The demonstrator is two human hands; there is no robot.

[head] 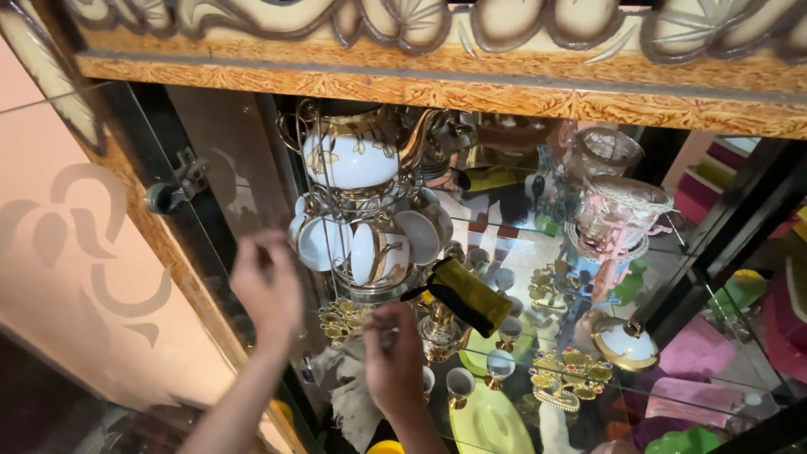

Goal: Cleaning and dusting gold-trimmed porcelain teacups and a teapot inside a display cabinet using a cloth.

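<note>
A glass-fronted cabinet [714,244] is seen from above, its door [76,252] swung open at the left. Inside, a wire stand [370,277] carries white-and-gold cups [324,242] hung in a ring, with a matching teapot [351,155] seated on top. The stand sits on a glass shelf [538,252], toward the left of the cabinet.

The left hand [267,286] is raised just left of the cups, its fingers loosely curled; nothing is seen to be held, though blur leaves the exact grip uncertain. The right hand [393,357] is lifted near the foot of the stand, fingers bent inward; whether something small is pinched there cannot be told. A yellow-and-black cloth [466,296] is draped just right of the stand, apart from both hands.

The tea set is judged to be porcelain: stiff, smooth, rather slippery and easily chipped, and top-heavy with the teapot loose above. The stand would best be taken by its wire frame low down, with a second hold steadying the teapot body; single cups would be lifted by their handles.

Further right, glass jars [618,206] and small gilt ornaments [572,378] are crowded together.
</note>
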